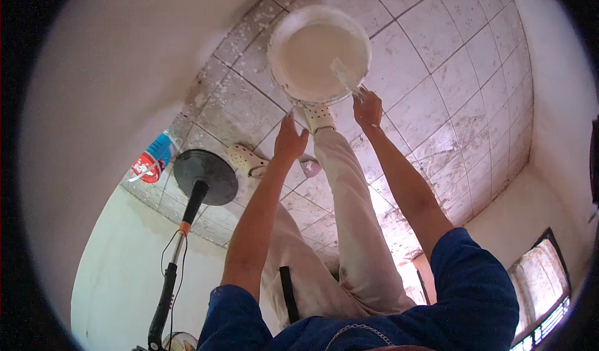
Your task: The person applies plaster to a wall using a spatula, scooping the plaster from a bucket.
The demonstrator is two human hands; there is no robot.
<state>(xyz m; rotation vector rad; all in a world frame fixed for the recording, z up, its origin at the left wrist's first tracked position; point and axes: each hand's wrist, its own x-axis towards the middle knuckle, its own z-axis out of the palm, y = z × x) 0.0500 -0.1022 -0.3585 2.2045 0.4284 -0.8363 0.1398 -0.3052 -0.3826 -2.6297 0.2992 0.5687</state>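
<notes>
A round white bucket sits on the paint-spattered tiled floor, nearly full of pale cream paint. The right hand is at its rim, fingers clenched on the handle of a paint-coated brush dipping into the paint. The left hand hovers just below the bucket, fingers loosely curled and released. A fan's dark round base stands nearby.

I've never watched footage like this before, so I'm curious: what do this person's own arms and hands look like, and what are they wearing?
Both forearms are bare, coming up from the lower edge of the picture. The left hand and right hand wear no gloves; I can make out no rings or watch. Short dark blue sleeves cover the upper arms, down to about the elbows. No markings show on the fabric.
</notes>
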